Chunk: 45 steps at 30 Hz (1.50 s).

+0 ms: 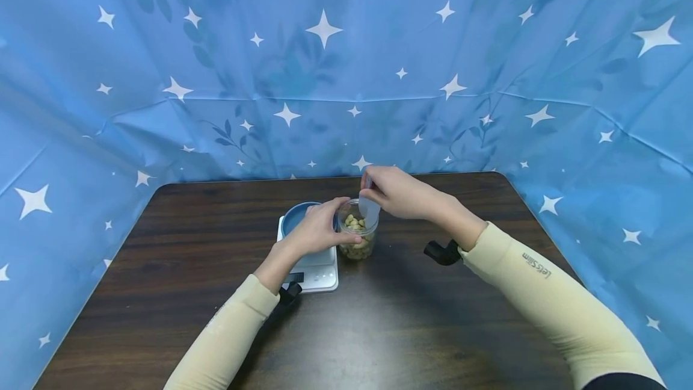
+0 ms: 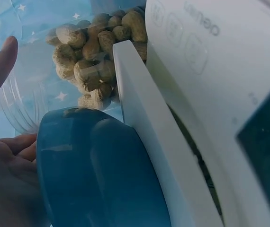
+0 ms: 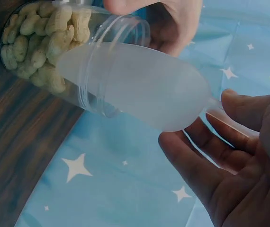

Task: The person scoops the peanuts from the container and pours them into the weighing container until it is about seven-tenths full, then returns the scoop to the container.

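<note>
A clear jar point(image 1: 366, 245) of unshelled peanuts point(image 3: 35, 40) stands upright on the table, its mouth uncovered. My left hand point(image 1: 319, 229) grips it around the rim, thumb on the near side and fingers behind. My right hand point(image 1: 403, 192) pinches the thin handle of a translucent plastic scoop point(image 3: 144, 85) between thumb and fingers. The scoop's bowl tilts down through the jar's mouth, its tip at the peanuts in the right wrist view. Beside the jar, under my left hand, a blue bowl point(image 2: 97, 165) sits on a white kitchen scale point(image 1: 320, 277).
All of this stands on a dark wood table point(image 1: 216, 233), toward its far edge. Behind it hangs a blue curtain point(image 1: 379, 65) with white stars. A dark display point(image 2: 267, 146) and printed buttons show on the scale in the left wrist view.
</note>
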Motion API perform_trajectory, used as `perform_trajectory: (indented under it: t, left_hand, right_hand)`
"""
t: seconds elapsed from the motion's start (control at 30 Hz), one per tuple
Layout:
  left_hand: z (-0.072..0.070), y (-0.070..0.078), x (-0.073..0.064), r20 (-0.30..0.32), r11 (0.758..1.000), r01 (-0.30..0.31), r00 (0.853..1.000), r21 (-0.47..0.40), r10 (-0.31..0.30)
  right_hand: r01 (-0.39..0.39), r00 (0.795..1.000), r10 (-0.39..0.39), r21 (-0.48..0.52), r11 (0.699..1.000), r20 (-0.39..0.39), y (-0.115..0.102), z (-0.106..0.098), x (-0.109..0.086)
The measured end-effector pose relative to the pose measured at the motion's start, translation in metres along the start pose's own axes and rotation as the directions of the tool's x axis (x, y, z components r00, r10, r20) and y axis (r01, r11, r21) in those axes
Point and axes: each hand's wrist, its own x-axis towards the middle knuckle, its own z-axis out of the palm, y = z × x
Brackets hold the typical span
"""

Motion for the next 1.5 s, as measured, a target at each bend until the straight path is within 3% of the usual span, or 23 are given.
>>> perform_trajectory:
  t: [0.17, 0.37, 0.57, 0.8, 1.17, 1.5]
  left_hand:
    - [0.001, -0.001, 0.000, -0.001, 1.000, 0.001, 1.000, 0.015, -0.001]
    - [0.001, -0.001, 0.001, 0.002, 1.000, 0.001, 1.000, 0.011, -0.001]
    - [0.000, -0.001, 0.000, 0.009, 1.000, 0.008, 1.000, 0.012, -0.008]
    - [-0.001, -0.001, 0.000, 0.012, 1.000, 0.003, 1.000, 0.002, -0.003]
    - [0.001, 0.000, 0.002, 0.004, 1.000, 0.004, 1.000, -0.009, -0.004]
    - [0.001, -0.001, 0.002, -0.009, 1.000, -0.013, 1.000, -0.008, 0.012]
  right_hand:
    - [-0.025, 0.998, 0.025, -0.007, 1.000, 0.052, -0.001, 0.004, 0.007]
    - [-0.012, 0.999, 0.012, -0.007, 1.000, 0.040, 0.004, 0.009, 0.008]
    - [0.025, 0.999, -0.024, 0.014, 1.000, -0.026, 0.011, 0.014, 0.006]
    - [-0.003, 0.996, 0.007, 0.040, 0.999, -0.091, 0.015, 0.024, 0.001]
    - [0.032, 0.985, -0.045, -0.081, 0.996, -0.165, 0.012, 0.053, -0.005]
    - [0.067, 0.949, -0.047, 0.054, 0.996, -0.312, 0.021, 0.057, -0.006]
